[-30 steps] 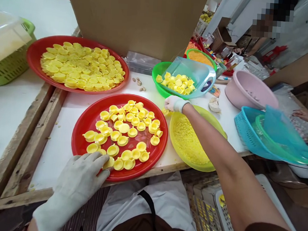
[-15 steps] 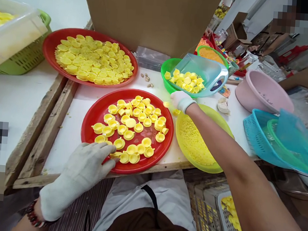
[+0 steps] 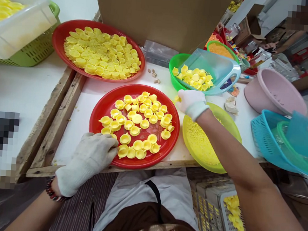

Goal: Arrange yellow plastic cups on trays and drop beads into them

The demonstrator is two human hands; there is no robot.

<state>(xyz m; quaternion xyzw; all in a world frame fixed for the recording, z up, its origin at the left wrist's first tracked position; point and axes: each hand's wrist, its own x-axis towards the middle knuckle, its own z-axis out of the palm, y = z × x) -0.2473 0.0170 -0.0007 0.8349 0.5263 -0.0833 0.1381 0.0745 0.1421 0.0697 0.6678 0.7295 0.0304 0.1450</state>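
A red tray in front of me holds several small yellow plastic cups. My left hand, in a white glove, rests curled on the tray's near left rim, its fingers touching cups at the edge. My right hand, also gloved, is closed between the red tray and a yellow plate of yellow granules, with a small yellow cup at its fingertips. Just beyond it a light blue scoop full of yellow cups lies in a green bowl.
A second red tray of filled cups sits at the back left beside a green basket. A cardboard box stands behind. A pink bowl and blue basket are at the right. Another person's arm shows at the far right.
My left hand has curled its fingers in on the tray's near rim. My right hand has stayed by the green bowl, closing around a yellow cup. The view has shifted left.
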